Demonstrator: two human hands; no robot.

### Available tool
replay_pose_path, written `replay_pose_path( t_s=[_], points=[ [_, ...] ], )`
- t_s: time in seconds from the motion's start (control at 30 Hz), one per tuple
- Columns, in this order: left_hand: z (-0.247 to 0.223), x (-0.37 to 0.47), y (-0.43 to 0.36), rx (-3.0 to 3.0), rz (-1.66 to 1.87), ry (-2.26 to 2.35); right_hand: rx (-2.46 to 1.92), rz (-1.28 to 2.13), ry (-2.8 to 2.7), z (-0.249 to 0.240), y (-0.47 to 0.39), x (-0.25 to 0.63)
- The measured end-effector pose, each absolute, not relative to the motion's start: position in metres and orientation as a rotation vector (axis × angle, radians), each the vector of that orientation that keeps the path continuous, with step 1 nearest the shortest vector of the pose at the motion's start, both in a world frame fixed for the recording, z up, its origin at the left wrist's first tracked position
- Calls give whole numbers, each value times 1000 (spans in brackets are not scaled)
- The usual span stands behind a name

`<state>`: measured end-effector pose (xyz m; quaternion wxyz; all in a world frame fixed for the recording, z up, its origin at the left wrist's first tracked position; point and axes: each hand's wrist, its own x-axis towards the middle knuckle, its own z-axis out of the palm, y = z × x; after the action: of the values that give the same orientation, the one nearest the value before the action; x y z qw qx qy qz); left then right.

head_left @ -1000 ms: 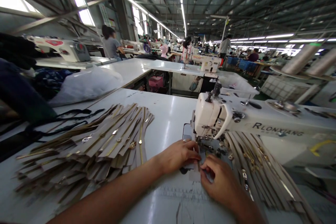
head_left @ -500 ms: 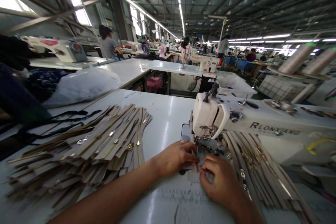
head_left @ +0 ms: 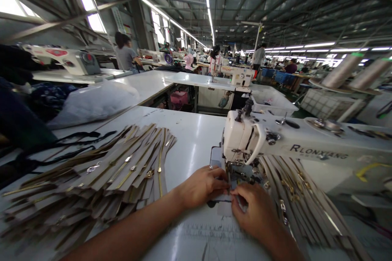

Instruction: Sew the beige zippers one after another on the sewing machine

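1. **Location.** A narrow strip [head_left: 229, 186] lies at the needle area of the sewing machine [head_left: 260, 138], largely covered by fingers; its full outline cannot be told.
2. **Hands.** The left hand [head_left: 206, 185] has its fingers bent and close together beside the strip. The right hand [head_left: 255, 208] has thumb and forefinger drawn near each other there; whether either hand pinches the strip cannot be told.
3. **Handling.** Expect the strip to be light and pliable. The zipper strips [head_left: 122, 171] piled at left should combine soft tape, stiffer teeth and smooth, slippery sliders.
4. **Grip.** Hold by the flat tape margins, clear of teeth, sliders and needle.
5. **Clearance.** Bare desk [head_left: 190, 130] separates the pile from the machine, reaching the far edge. At right, a second zipper bundle [head_left: 306, 200] restricts sideways room.
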<state>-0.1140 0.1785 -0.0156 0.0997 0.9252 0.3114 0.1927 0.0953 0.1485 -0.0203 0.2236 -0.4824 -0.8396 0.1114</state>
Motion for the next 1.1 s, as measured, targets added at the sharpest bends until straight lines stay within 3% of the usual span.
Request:
replay_pose_path(
  t_s=[1.1],
  points=[
    [-21,-117,185,2579,607,1150,-1396,196,-2318,-37,151,86]
  ],
)
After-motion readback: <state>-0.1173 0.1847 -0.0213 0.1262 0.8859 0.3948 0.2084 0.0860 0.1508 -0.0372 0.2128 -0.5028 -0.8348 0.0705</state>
